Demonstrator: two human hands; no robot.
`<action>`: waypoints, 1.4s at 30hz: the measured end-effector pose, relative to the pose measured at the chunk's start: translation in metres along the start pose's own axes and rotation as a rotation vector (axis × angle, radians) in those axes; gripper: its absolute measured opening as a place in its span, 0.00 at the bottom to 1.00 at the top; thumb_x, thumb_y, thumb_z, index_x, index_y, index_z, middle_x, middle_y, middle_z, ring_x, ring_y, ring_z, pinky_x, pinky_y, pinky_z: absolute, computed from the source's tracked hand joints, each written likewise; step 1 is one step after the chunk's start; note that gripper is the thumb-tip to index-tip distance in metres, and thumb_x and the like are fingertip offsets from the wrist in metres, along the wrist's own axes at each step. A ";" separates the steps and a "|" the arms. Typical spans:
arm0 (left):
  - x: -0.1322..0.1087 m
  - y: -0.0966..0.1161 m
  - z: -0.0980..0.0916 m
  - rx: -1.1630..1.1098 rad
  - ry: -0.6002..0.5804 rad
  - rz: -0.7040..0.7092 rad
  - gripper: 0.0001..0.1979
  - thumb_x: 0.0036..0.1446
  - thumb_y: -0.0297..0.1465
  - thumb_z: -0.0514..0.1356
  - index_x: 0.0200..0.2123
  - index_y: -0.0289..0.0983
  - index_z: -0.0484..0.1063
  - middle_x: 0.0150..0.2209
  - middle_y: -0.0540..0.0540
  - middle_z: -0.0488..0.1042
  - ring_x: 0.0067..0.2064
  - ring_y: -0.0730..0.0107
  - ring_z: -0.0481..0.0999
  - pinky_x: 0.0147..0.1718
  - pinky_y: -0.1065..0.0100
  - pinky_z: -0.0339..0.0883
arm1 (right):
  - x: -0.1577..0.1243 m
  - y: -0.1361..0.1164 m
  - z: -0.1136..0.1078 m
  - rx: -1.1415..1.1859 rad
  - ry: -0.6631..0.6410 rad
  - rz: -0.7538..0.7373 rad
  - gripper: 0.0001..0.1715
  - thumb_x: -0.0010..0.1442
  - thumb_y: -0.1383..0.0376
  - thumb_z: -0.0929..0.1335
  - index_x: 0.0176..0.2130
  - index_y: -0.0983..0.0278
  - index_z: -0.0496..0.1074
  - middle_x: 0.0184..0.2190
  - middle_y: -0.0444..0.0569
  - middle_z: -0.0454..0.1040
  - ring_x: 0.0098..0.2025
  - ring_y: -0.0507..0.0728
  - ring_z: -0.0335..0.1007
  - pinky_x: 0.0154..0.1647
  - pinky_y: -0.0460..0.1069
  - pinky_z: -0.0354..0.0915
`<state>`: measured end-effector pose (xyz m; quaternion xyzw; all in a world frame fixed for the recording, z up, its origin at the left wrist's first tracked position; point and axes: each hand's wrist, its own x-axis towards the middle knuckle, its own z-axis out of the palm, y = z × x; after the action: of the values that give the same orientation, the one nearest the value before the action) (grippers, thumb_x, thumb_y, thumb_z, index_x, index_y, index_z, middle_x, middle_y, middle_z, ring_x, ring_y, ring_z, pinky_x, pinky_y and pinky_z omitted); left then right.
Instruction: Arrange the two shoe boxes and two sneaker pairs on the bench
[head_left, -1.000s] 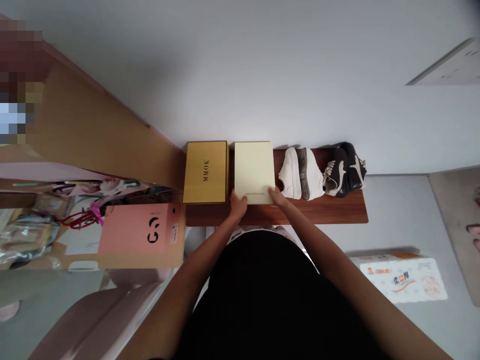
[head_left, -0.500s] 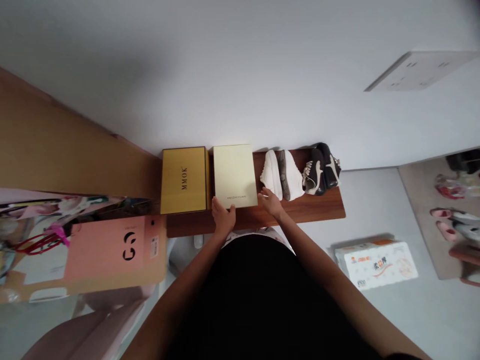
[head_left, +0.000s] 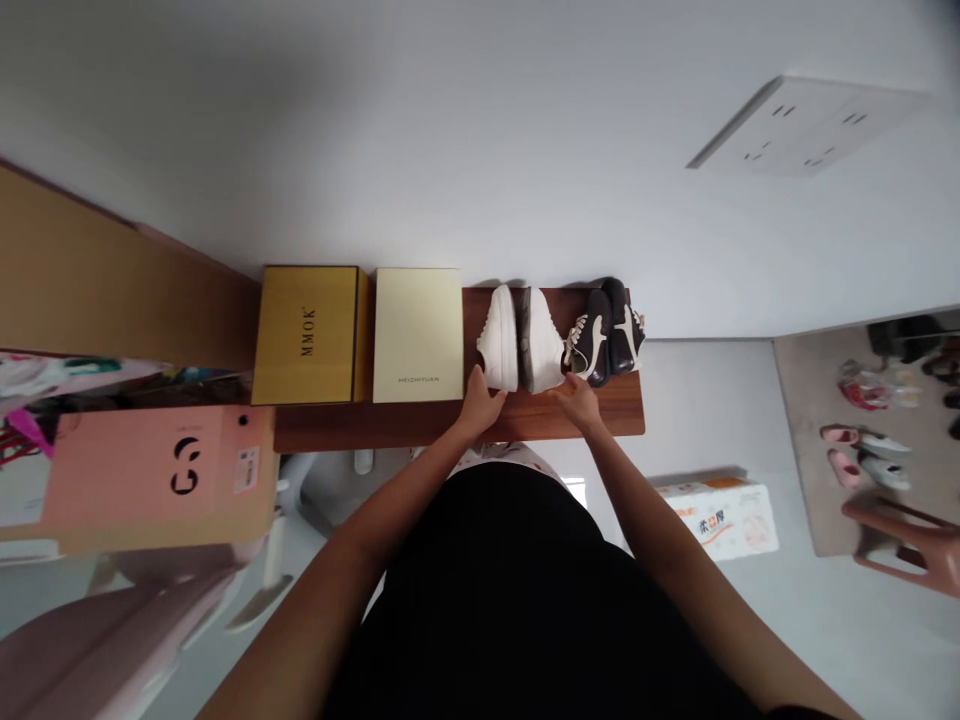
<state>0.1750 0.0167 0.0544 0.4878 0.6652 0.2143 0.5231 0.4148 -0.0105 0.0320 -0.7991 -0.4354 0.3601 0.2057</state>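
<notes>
A wooden shelf board [head_left: 457,425] runs across the middle of the view. On it stand a gold box marked MMOK [head_left: 307,335], a cream box marked MEIZHIYUAN [head_left: 418,335], a pair of white sneakers [head_left: 521,340] and a pair of black-and-white sneakers [head_left: 606,332]. My left hand [head_left: 478,403] rests at the near end of the white sneakers, its fingertips at or against the left shoe. My right hand [head_left: 579,402] lies just beyond them, close to the black-and-white pair. Neither hand clearly holds anything.
A wall socket plate [head_left: 806,125] is at the top right. A tissue pack [head_left: 720,520] lies on the floor to the right, beyond it a mat with several shoes [head_left: 847,440]. A pink box [head_left: 150,470] and cardboard panel [head_left: 90,280] fill the left.
Both hands have moved right, from the cream box's near edge to the sneakers. The whole scene has shifted left in the view. The boxes have not moved on the shelf.
</notes>
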 end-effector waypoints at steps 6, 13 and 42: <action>0.032 -0.006 0.029 0.071 0.055 -0.094 0.42 0.46 0.24 0.71 0.64 0.26 0.60 0.65 0.22 0.65 0.71 0.43 0.62 0.67 0.56 0.56 | 0.026 -0.004 0.010 -0.135 -0.134 -0.144 0.29 0.49 0.58 0.74 0.49 0.66 0.73 0.48 0.56 0.78 0.50 0.64 0.73 0.56 0.58 0.69; 0.037 -0.004 0.033 0.204 0.086 -0.060 0.23 0.44 0.25 0.73 0.44 0.31 0.72 0.54 0.27 0.75 0.63 0.39 0.71 0.62 0.51 0.63 | 0.034 -0.011 0.010 -0.196 -0.229 -0.255 0.17 0.50 0.56 0.72 0.37 0.62 0.68 0.34 0.50 0.75 0.37 0.60 0.69 0.43 0.54 0.69; 0.054 0.038 0.047 0.855 -0.014 0.219 0.15 0.69 0.25 0.50 0.53 0.26 0.71 0.49 0.29 0.76 0.54 0.48 0.77 0.58 0.54 0.65 | 0.040 -0.091 0.012 -0.880 -0.532 -0.437 0.18 0.69 0.66 0.64 0.57 0.65 0.68 0.53 0.62 0.76 0.55 0.65 0.75 0.54 0.55 0.70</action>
<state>0.2349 0.0691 0.0411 0.7293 0.6351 -0.0293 0.2530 0.3703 0.0720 0.0662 -0.5823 -0.7370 0.2826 -0.1945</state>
